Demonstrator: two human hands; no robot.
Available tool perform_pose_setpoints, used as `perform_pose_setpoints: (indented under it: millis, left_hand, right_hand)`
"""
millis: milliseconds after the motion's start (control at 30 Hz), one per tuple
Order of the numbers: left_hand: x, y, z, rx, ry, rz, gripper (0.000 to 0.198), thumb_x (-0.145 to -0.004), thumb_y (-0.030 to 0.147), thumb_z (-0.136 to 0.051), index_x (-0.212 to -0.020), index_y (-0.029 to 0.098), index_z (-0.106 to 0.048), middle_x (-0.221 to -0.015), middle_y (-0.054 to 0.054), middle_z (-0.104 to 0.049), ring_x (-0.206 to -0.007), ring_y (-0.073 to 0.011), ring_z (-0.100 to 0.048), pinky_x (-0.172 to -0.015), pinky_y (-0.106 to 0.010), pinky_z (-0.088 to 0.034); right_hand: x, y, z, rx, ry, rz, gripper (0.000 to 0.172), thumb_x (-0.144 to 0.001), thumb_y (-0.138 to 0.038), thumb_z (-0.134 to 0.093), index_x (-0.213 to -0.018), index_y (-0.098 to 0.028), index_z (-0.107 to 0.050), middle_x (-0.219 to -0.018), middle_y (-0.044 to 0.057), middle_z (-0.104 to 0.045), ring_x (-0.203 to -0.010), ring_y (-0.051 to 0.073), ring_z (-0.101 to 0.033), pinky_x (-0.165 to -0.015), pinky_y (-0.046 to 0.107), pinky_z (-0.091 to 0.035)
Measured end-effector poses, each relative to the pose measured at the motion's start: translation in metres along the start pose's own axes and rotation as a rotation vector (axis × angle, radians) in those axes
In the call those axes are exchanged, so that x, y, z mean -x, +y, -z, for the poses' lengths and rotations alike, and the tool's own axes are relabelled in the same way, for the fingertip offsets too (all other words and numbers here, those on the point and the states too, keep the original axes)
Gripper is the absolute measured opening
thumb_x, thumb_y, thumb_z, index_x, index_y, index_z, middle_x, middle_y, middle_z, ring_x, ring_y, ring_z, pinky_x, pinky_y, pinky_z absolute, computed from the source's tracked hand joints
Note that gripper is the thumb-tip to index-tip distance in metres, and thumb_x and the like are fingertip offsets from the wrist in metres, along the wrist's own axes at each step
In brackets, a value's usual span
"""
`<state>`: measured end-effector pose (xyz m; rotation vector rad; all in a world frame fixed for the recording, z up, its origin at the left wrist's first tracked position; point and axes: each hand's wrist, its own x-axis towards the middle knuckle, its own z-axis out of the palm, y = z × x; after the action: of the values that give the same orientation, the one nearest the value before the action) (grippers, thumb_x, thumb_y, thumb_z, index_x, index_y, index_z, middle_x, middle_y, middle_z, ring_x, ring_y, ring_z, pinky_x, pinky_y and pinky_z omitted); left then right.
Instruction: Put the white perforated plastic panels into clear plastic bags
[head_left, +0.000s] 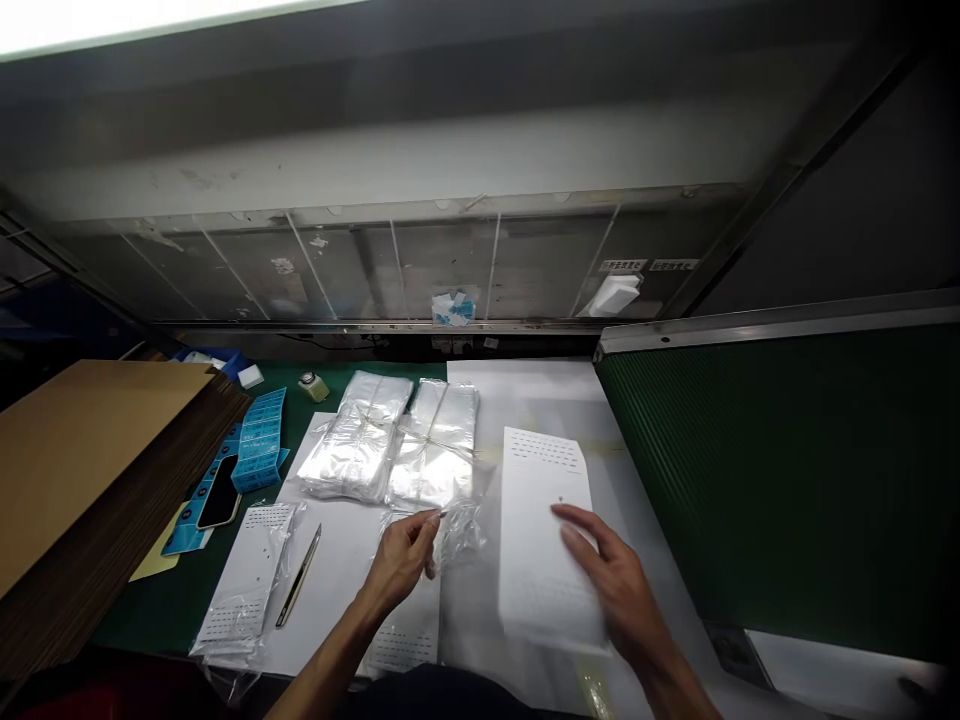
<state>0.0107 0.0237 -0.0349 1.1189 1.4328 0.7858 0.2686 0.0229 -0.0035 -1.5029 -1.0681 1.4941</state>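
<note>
My left hand (407, 558) is closed in a pinch on the crumpled mouth of a clear plastic bag (463, 535). Part of that bag is hard to make out against the white surface. My right hand (611, 575) grips the right side of a white printed sheet (544, 535), fingers on its face; the rest of the grip is hidden. The sheet's lower end is blurred, and whether it is one sheet or several I cannot tell. Below my left forearm lies another printed sheet (405, 640), partly covered.
Two tied bundles of clear bags (360, 435) lie ahead. To the left are bagged printed sheets (247, 575), a craft knife (298, 577), a phone (220, 492), blue labels (260, 440) and a small bottle (313, 387). Stacked cardboard (90, 450) borders the left, a green ribbed surface (787, 470) the right.
</note>
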Motion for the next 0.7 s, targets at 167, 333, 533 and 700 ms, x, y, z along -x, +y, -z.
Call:
perform_pose_setpoints:
  millis: [167, 333, 533, 700]
  left_hand:
    - [-0.007, 0.014, -0.008, 0.070, -0.097, -0.043, 0.048, -0.086, 0.051, -0.044, -0.120, 0.019, -0.055, -0.056, 0.002, -0.054, -0.058, -0.0173, -0.054, -0.061, -0.029, -0.043]
    - [-0.001, 0.022, -0.001, 0.286, -0.188, 0.113, 0.054, -0.087, 0.054, -0.040, -0.129, 0.020, -0.046, -0.073, -0.003, -0.061, -0.071, -0.0198, -0.058, -0.068, -0.033, -0.046]
    - [0.021, 0.020, -0.020, 0.396, -0.046, 0.154, 0.063, -0.084, 0.058, -0.042, -0.136, 0.023, -0.035, -0.118, -0.012, -0.058, -0.103, -0.0296, -0.057, -0.089, -0.045, -0.044]
    - [0.039, 0.011, -0.030, 0.461, 0.003, 0.203, 0.055, -0.085, 0.054, -0.046, -0.133, 0.029, -0.039, -0.140, -0.005, -0.039, -0.125, -0.0291, -0.038, -0.102, -0.041, -0.037]
  right_hand:
    - [0.047, 0.013, -0.027, -0.608, -0.422, -0.252, 0.024, -0.061, -0.036, -0.074, -0.077, -0.021, -0.066, -0.082, 0.003, -0.067, -0.080, 0.024, -0.063, -0.072, 0.034, -0.047]
    - [0.049, 0.037, -0.048, -0.678, -0.434, -0.388, 0.027, -0.065, -0.036, -0.069, -0.086, -0.019, -0.062, -0.078, 0.003, -0.069, -0.075, 0.023, -0.065, -0.068, 0.033, -0.045]
    - [0.054, 0.043, -0.059, -0.522, -0.130, -0.400, 0.059, -0.068, -0.051, -0.067, -0.117, -0.020, -0.052, -0.097, 0.008, -0.068, -0.091, 0.030, -0.063, -0.074, 0.039, -0.047]
    - [0.067, 0.034, -0.076, -0.311, 0.115, -0.258, 0.084, -0.076, -0.065, -0.049, -0.143, -0.034, -0.010, -0.144, 0.005, -0.035, -0.127, 0.028, -0.037, -0.097, 0.043, -0.037]
